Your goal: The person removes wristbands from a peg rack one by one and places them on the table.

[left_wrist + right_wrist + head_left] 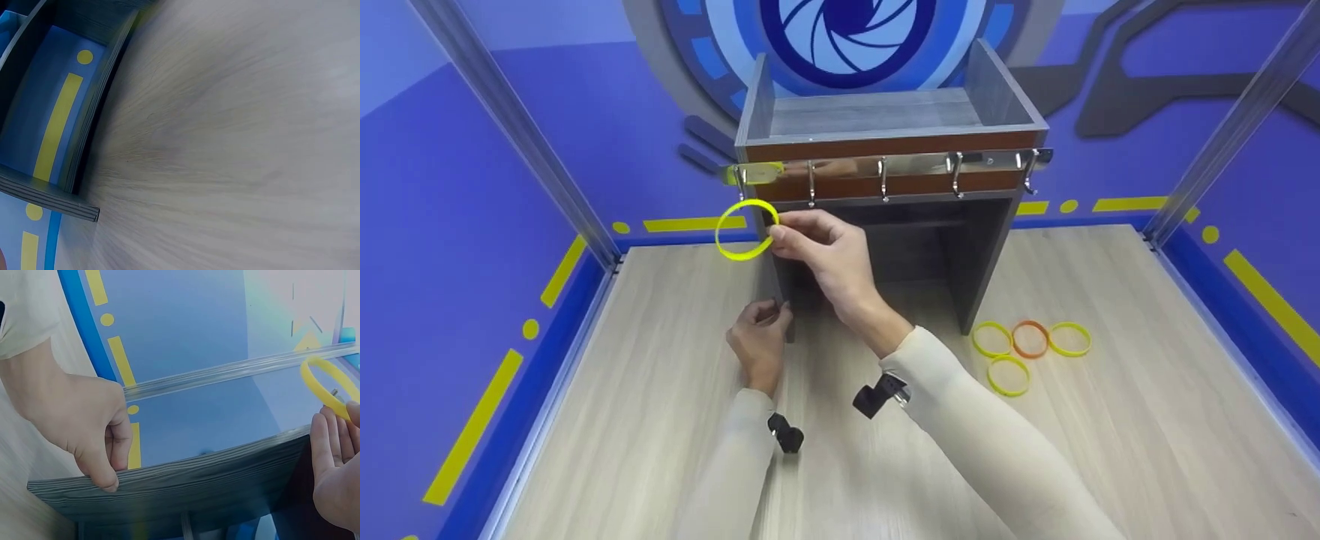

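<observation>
My right hand [836, 259] pinches a yellow ring-shaped band [744, 256] between thumb and fingers. The band hangs in the air just below and in front of the leftmost hook [740, 180] of a metal hook rail [847, 166]. Lower down, my left hand [757, 337] grips the front edge of the shelf unit's left side panel [781, 289], thumb on one side and fingers on the other, as the right wrist view also shows. The left wrist view catches the grey panels [79, 209] and tabletop, with almost none of the hand.
On the table to the right of the grey shelf unit [979, 277] lie three yellow bands [1009, 394] and one orange band [1015, 339], close together. Several hooks line the rail below the open top tray [877, 116]. Blue walls [547, 135] enclose the table.
</observation>
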A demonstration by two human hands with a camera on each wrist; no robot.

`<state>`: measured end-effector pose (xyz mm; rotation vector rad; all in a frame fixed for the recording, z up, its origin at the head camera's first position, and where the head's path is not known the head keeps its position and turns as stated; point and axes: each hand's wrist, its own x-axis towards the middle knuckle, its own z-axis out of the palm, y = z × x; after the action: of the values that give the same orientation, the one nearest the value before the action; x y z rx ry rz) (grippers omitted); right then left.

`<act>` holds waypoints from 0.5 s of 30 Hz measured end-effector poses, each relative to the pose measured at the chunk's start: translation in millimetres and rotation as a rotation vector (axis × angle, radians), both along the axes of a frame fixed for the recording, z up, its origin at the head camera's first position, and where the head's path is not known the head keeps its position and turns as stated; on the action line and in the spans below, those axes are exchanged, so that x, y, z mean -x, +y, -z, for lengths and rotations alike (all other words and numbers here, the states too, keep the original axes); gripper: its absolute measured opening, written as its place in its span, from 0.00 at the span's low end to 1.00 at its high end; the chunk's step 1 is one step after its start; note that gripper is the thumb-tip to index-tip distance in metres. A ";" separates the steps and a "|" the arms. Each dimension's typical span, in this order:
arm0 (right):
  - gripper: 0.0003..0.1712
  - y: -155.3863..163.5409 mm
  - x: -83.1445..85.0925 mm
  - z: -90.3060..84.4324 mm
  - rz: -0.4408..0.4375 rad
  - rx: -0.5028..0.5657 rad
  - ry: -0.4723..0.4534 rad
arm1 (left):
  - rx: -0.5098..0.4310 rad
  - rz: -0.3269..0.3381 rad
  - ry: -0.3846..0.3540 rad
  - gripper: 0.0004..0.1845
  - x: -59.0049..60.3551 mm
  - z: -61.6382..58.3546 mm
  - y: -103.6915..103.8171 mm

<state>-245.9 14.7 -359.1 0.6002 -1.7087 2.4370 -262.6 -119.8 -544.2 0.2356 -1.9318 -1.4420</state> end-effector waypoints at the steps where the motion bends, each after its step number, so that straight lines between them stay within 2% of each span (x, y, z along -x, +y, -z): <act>1: 0.14 1.3 -0.7 0.7 0.000 -0.001 0.001 | 0.001 0.000 -0.001 0.08 0.0 0.1 0.0; 8: 0.18 16.9 -10.9 6.8 -0.002 -0.035 0.015 | 0.027 0.000 0.046 0.08 1.3 2.1 -0.9; 13: 0.12 30.2 -15.3 13.3 0.019 0.001 -0.002 | 0.016 0.008 0.064 0.08 1.6 3.5 -0.2; 15: 0.12 37.1 -17.4 16.8 0.031 0.009 -0.010 | 0.003 0.014 0.044 0.07 0.5 2.8 -0.1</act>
<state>-228.5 51.8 -375.8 0.5574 -1.6971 2.4298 -263.0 -120.0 -547.0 0.1872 -1.9037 -1.4417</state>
